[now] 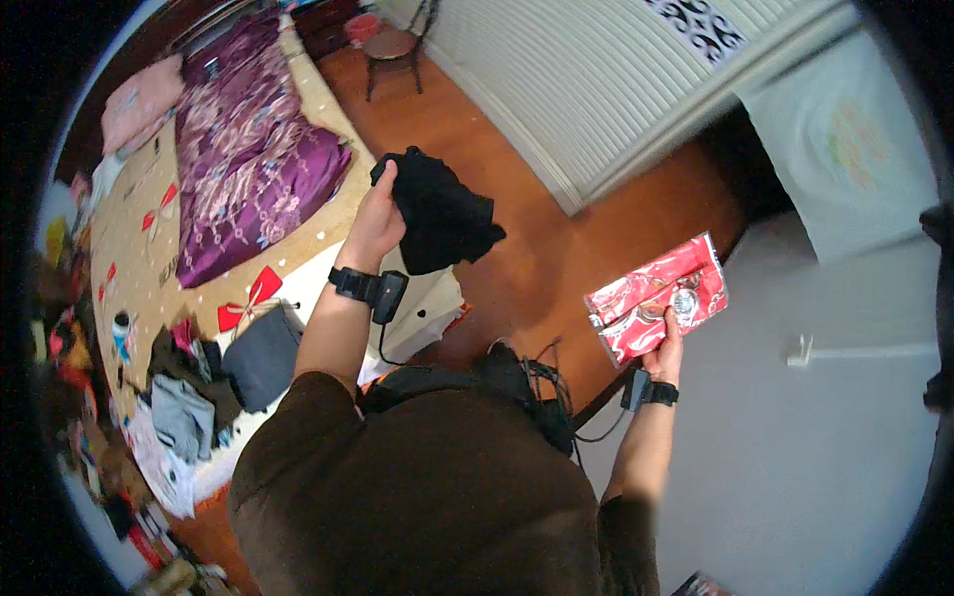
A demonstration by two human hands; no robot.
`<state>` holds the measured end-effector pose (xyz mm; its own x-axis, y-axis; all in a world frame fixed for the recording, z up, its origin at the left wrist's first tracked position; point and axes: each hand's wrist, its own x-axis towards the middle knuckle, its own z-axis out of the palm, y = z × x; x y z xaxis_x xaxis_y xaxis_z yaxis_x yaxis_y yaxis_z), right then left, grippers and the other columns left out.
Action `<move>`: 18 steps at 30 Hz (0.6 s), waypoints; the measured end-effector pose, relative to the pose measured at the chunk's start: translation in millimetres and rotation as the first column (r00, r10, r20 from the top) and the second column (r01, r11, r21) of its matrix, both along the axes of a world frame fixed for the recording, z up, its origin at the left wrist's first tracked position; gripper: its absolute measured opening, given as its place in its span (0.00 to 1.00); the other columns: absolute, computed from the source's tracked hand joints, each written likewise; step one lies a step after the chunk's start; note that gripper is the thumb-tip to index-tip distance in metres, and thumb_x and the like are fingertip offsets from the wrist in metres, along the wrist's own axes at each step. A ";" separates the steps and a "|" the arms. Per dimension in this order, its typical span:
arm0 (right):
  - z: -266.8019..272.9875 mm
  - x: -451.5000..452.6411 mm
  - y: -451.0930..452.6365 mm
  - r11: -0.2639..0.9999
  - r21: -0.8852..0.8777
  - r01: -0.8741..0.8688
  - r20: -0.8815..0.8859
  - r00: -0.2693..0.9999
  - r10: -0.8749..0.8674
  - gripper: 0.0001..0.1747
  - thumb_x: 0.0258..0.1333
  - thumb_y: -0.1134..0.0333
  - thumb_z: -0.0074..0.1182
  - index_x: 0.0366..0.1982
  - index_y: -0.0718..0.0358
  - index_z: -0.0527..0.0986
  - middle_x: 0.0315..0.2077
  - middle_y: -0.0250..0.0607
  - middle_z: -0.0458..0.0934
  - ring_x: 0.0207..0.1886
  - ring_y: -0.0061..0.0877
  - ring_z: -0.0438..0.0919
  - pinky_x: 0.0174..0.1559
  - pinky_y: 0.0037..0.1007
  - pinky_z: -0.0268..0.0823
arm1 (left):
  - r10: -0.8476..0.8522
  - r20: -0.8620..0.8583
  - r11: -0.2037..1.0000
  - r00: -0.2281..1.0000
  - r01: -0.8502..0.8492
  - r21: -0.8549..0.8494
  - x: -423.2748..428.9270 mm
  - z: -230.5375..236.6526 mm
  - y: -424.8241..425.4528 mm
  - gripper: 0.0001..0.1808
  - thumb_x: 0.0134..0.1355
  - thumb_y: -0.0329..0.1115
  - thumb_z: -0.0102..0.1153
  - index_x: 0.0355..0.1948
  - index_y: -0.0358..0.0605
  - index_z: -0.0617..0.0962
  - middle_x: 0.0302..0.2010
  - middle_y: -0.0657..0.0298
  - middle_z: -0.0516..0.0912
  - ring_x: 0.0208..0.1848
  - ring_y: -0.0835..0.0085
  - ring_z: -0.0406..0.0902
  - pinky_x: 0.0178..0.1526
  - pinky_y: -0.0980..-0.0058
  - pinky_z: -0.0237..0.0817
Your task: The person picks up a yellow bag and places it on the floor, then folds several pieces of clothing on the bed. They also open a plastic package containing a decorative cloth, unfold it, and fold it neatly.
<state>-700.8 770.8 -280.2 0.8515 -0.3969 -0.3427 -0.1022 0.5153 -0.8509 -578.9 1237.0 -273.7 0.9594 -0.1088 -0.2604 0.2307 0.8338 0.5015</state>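
In the head view, my left hand [381, 220] grips a bunched black cloth [443, 212], thumb on top, held out over the bed's edge and the floor. The cloth hangs in loose folds, so I cannot tell what garment it is. My right hand [665, 349] holds a flat red plastic packet [656, 298] with printed pictures and writing, its thumb across the front. The packet is tilted and held up near the grey wall. Each wrist wears a black strap with a small box and a cable.
A bed [298, 257] with a bow-patterned sheet fills the left, bearing a purple quilt [253, 171], a pink pillow [141, 104], a dark grey cushion-like item [262, 359] and piled clothes [182, 417]. A chair [391, 46] stands on the wooden floor [514, 298]. A white slatted door [536, 82] and hanging curtain [857, 141] are beyond.
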 end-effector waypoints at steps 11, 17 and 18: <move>45.7 268.6 6.6 0.833 0.000 -0.553 -0.168 0.821 0.545 0.23 0.60 0.59 0.50 0.52 0.65 0.66 0.48 0.41 0.74 0.49 0.31 0.74 0.53 0.37 0.67 | 0.509 -0.266 0.861 0.819 -0.491 0.133 4.2 4.2 13.8 0.24 0.67 0.50 0.42 0.55 0.45 0.71 0.54 0.62 0.75 0.56 0.66 0.71 0.62 0.67 0.56; -17.4 334.2 48.3 0.666 0.107 -0.738 -0.146 0.651 0.745 0.23 0.60 0.58 0.51 0.52 0.63 0.67 0.49 0.39 0.74 0.51 0.31 0.73 0.55 0.37 0.64 | 0.703 -0.241 0.706 0.670 -0.697 0.122 -12.7 -43.5 27.3 0.25 0.67 0.51 0.40 0.56 0.45 0.70 0.55 0.61 0.74 0.57 0.64 0.71 0.62 0.64 0.57; -21.1 348.6 53.2 0.576 0.157 -0.802 -0.107 0.567 0.817 0.23 0.60 0.58 0.50 0.53 0.62 0.66 0.50 0.40 0.73 0.52 0.32 0.72 0.57 0.38 0.63 | 0.733 -0.257 0.672 0.630 -0.730 0.127 -13.5 -49.5 31.9 0.25 0.67 0.51 0.40 0.56 0.45 0.70 0.55 0.61 0.74 0.57 0.64 0.71 0.61 0.64 0.57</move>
